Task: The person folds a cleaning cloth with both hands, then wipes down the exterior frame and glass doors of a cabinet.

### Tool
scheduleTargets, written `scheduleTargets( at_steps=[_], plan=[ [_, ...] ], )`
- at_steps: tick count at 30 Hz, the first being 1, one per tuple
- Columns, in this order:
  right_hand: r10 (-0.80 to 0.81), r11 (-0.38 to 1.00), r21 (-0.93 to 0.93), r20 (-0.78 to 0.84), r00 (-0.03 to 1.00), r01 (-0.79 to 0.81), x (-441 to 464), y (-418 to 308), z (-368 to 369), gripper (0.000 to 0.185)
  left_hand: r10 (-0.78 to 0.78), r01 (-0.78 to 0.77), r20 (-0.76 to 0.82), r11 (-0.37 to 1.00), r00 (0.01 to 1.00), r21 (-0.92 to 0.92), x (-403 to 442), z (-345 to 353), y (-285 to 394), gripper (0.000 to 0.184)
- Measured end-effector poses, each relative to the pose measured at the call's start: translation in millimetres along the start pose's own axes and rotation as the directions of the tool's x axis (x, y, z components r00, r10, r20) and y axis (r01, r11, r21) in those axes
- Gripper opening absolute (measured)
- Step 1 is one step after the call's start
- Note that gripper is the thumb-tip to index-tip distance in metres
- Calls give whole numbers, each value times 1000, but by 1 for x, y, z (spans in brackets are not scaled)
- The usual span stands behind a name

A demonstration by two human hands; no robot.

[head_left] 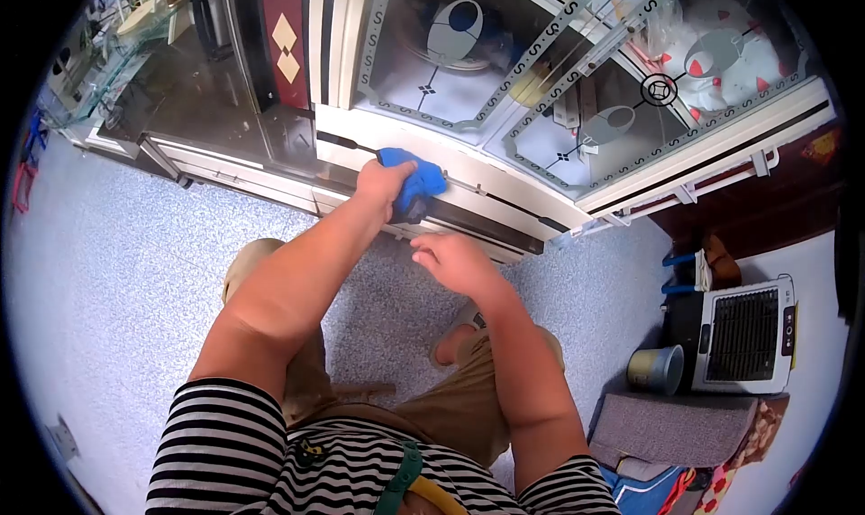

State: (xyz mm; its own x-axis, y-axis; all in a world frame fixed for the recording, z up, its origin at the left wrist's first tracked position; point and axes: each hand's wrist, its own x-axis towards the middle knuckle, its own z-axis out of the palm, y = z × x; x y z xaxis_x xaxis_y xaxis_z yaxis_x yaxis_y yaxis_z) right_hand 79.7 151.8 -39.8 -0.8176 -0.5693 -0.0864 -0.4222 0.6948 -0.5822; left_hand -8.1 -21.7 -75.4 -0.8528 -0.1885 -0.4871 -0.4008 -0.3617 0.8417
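Note:
My left hand (386,186) is closed on a blue cloth (420,183), bunched up and pressed against the white drawer front (464,200) of a cabinet. Part of the cloth hangs below my fingers, over a dark strip on the cabinet. My right hand (455,261) hovers lower and to the right, near the cabinet's bottom edge. It holds nothing; its fingers are loosely bent, with the thumb apart. Above the drawers are patterned glass doors (432,55), with items visible behind the glass.
To the left runs a low cabinet with a dark glossy top (194,109). On the right stand a white air cooler (746,335), a bucket (656,369) and a folded grey mat (671,428). Speckled flooring (378,290) lies under my legs.

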Motion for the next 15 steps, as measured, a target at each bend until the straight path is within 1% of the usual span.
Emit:
scheduleTargets(
  at_steps=[3,5,8,10,13,14,15],
  plan=[
    [19,999,-26,36,999,-18,2,-2,1,28,3,-3,0,1000,1000,-3,-2,-2,3,44],
    [3,1000,-18,36,999,-2,3,-1,4,28,7,-7,11,1000,1000,4,-7,-3,10,42],
    [-22,1000,-7,29,999,23,2,-3,6,27,24,-8,72,977,997,-212,-24,-6,31,37],
    [-34,999,-6,26,999,34,1,-2,8,27,82,-44,130,961,988,-274,-26,-12,39,36],
    [-44,999,-8,20,999,44,3,1,10,28,113,-89,97,971,989,-223,-24,-13,40,34],
    [-24,1000,-17,36,999,24,4,2,10,28,133,-115,79,974,988,-197,-23,-11,40,34],
    [-5,1000,-29,52,999,6,6,2,9,27,108,-99,60,984,992,-146,-32,-9,44,35]
  ],
)
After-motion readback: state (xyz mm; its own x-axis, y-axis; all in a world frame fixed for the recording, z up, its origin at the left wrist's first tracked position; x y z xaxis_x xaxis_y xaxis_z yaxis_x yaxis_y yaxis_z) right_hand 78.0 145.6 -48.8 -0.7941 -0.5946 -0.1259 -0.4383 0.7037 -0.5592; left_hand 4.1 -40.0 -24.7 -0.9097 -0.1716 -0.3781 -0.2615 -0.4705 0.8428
